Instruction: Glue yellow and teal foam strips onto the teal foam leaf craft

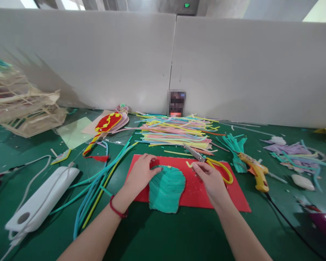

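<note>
A teal leaf-shaped piece (166,188) built from layered strips lies on a red sheet (198,192) on the green table. My left hand (141,173) rests on the piece's upper left edge, fingers curled and pinching it. My right hand (210,177) hovers over the red sheet just right of the piece, fingers closed around a short yellow strip (189,165). Scissors with yellow handles (216,166) lie right beside my right hand, touching its far side.
A heap of pastel strips (176,132) fills the table's back centre. A yellow glue gun (256,170) lies at the right, long teal and blue strips (97,185) and a white power strip (40,201) at the left, a red-yellow ornament (107,125) behind.
</note>
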A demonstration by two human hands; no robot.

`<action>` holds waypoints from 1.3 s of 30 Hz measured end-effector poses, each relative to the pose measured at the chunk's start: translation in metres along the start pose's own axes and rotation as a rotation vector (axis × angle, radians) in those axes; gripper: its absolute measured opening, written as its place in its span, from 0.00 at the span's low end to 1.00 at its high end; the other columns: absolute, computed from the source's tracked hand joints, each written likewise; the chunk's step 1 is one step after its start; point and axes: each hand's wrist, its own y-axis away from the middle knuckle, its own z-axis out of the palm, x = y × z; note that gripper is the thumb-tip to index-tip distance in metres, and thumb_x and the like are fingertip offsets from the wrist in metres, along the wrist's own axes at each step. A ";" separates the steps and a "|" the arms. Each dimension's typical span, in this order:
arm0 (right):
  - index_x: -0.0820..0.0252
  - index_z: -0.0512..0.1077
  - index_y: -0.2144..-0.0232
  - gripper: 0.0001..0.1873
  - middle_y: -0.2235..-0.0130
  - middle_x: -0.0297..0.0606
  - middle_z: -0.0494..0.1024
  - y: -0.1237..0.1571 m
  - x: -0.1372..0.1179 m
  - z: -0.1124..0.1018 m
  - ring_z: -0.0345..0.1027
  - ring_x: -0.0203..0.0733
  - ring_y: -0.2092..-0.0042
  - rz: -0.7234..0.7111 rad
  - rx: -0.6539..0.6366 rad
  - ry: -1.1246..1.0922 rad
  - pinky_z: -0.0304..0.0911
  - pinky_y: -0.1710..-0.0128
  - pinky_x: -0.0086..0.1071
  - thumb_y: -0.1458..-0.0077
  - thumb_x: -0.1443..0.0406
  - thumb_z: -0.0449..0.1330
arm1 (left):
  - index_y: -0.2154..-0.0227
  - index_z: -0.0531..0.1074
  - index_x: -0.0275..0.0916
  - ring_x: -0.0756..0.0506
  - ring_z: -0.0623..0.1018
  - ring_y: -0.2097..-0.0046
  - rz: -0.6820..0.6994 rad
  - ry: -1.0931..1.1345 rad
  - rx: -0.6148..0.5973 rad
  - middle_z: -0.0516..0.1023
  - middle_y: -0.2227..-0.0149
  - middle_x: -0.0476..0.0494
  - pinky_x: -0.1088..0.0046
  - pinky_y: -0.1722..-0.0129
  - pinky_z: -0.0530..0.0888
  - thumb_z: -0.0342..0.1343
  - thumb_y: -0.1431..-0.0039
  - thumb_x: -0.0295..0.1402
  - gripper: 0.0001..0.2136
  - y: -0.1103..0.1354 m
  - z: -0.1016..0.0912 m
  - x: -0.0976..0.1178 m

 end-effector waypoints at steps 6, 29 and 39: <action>0.59 0.78 0.71 0.22 0.67 0.42 0.80 0.000 0.002 0.000 0.73 0.46 0.63 -0.027 -0.032 0.030 0.68 0.65 0.36 0.60 0.47 0.65 | 0.70 0.71 0.38 0.41 0.72 0.58 0.002 -0.044 -0.139 0.71 0.64 0.44 0.66 0.60 0.69 0.64 0.54 0.31 0.08 -0.001 0.001 0.000; 0.55 0.77 0.76 0.14 0.61 0.41 0.77 0.007 0.001 0.012 0.71 0.45 0.59 -0.173 -0.257 0.179 0.67 0.63 0.36 0.57 0.52 0.64 | 0.57 0.75 0.40 0.44 0.77 0.54 0.017 0.554 -0.513 0.79 0.55 0.44 0.70 0.55 0.71 0.58 0.46 0.34 0.13 0.004 0.015 0.002; 0.56 0.76 0.77 0.13 0.63 0.41 0.78 0.009 0.004 0.015 0.71 0.45 0.60 -0.215 -0.218 0.171 0.66 0.62 0.37 0.56 0.53 0.64 | 0.62 0.76 0.38 0.44 0.77 0.57 0.000 0.586 -0.463 0.80 0.58 0.44 0.70 0.57 0.72 0.59 0.48 0.37 0.12 0.007 0.016 0.010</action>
